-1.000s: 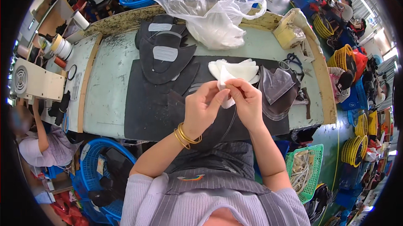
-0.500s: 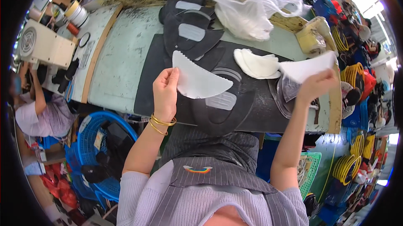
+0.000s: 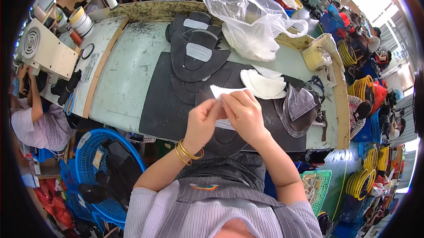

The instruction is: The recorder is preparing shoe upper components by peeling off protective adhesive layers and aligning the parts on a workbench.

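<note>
The left hand [image 3: 201,123] and right hand [image 3: 245,116] are pinching a white sheet piece [image 3: 222,91] between their fingers [image 3: 237,100]. Beyond the fingers, a clear plastic bag [image 3: 236,10] is holding white material [image 3: 252,45]; lower left, a blue basket [image 3: 85,160] is holding black pieces [image 3: 118,167]; lower right, a green basket [image 3: 325,187] is holding pale strips [image 3: 310,185].

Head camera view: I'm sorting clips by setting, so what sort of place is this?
Probably a workshop or factory floor, perhaps making shoe parts: stacked dark cut pieces lie on a worn workbench, a co-worker sits at a cream machine, and a big blue basket holds dark material.
</note>
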{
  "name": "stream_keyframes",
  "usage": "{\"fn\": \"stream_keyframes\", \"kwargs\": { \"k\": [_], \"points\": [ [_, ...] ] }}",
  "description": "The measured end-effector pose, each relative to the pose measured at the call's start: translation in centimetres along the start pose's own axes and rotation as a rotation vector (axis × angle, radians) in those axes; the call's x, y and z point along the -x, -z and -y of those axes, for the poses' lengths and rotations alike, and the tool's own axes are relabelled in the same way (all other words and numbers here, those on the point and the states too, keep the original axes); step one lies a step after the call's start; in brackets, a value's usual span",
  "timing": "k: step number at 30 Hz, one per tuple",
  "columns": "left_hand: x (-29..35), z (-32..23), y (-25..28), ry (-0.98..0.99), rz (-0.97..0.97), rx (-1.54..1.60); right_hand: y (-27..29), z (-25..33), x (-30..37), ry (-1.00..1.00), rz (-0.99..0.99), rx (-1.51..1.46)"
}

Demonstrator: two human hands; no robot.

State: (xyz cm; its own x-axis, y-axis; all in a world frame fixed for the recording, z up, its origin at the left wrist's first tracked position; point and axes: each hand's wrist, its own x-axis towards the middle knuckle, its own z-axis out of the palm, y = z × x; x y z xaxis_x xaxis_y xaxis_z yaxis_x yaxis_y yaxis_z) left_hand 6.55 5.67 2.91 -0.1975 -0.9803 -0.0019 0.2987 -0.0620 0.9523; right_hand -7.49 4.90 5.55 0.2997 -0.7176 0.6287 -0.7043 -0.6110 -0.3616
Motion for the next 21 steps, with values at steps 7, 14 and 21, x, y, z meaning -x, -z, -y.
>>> {"fn": "stream_keyframes", "kwargs": {
  "k": [7,14,21],
  "points": [
    [1.0,-1.4,-1.4,-0.320,0.006,-0.561,3.2,1.1,0.5,0.089,0.006,0.043],
    [1.3,-1.0,-3.5,-0.053,0.123,-0.068,3.0,0.7,3.6,-0.585,-0.214,-0.511],
    [0.7,0.0,2.9,0.156,0.152,0.099,9.0,-1.6,9.3,-1.053,-0.518,-1.867]
  ]
}}
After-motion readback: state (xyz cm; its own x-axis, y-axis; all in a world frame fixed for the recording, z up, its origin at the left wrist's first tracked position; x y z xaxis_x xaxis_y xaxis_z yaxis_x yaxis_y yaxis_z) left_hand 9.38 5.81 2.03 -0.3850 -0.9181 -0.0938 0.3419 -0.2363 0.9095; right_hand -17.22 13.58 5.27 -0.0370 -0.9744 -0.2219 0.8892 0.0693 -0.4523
